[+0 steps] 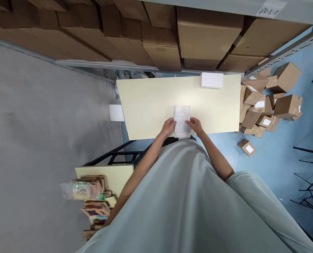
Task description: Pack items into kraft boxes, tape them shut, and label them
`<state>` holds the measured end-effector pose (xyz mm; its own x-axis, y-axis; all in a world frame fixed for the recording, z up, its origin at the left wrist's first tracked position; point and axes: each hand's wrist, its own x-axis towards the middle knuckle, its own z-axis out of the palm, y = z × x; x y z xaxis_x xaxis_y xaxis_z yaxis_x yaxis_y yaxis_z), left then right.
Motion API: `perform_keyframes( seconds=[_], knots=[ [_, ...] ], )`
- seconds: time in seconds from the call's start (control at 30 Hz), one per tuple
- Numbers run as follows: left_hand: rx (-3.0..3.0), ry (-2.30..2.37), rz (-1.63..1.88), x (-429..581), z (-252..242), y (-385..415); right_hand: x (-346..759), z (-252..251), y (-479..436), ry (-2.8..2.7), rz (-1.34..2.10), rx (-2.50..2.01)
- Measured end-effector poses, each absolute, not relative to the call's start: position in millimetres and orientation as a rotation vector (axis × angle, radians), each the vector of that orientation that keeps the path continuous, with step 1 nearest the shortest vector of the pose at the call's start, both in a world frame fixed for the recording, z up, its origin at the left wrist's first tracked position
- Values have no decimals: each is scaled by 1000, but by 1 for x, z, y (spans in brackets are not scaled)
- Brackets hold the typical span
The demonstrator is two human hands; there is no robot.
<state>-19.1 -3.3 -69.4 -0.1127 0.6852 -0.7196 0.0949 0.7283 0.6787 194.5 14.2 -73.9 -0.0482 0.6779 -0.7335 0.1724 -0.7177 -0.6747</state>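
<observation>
A flat, whitish rectangular packet (182, 117) with a slightly see-through, crinkled look lies at the near edge of the pale yellow table (151, 102); I cannot make out its exact kind. My left hand (168, 126) is closed on its left edge, thumb and fingers pinching it. On the right side, my right hand (195, 125) grips the opposite edge, with fingertips resting over its surface. A small white box (211, 80) sits at the table's far edge, to the right of the packet.
Shelving packed with brown cardboard boxes (198, 38) runs above the table's far side. Many small cartons (259, 105) are heaped on the blue floor to the right. A lower left table (106, 172) carries stacked packages (93, 189). A white object (116, 112) juts out beyond the left edge.
</observation>
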Motion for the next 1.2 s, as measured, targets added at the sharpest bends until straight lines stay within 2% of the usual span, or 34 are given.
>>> perform_keyframes(
  seconds=[0.27, 0.67, 1.2],
  knots=[
    [260, 1454, 769, -27, -47, -10, 189, -49, 19, -781, 2031, -1485],
    [175, 1452, 865, -63, -21, -25, 140, -52, 30, -762, 2129, -1459],
    [201, 1586, 1003, -172, -51, -46, 33, -46, 27, -945, 2026, -1552]
  ],
)
